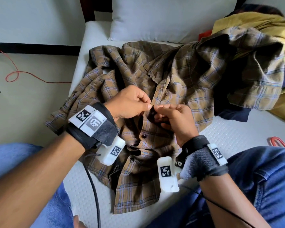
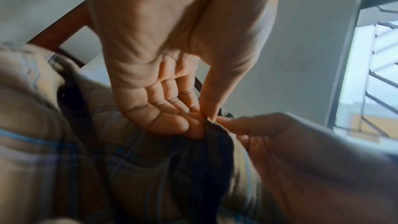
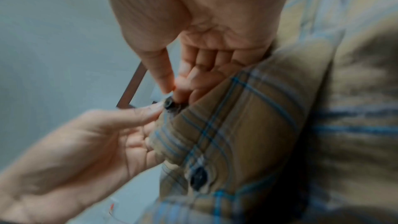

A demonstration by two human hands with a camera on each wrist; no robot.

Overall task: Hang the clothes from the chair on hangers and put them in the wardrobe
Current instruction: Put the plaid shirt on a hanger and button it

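A brown plaid shirt lies spread front-up on the white mattress. My left hand pinches the edge of its front placket between thumb and forefinger. Facing it fingertip to fingertip, my right hand pinches the opposite edge. The right wrist view shows the right hand gripping a small dark button, with the left hand's fingers touching it. From the left wrist, the left hand holds a dark fold of the shirt. Two more buttons below are fastened.
A white pillow lies at the head of the bed. A yellow-green garment and dark navy cloth are piled at the right. A red cord lies on the floor at left. A red object sits by my right knee.
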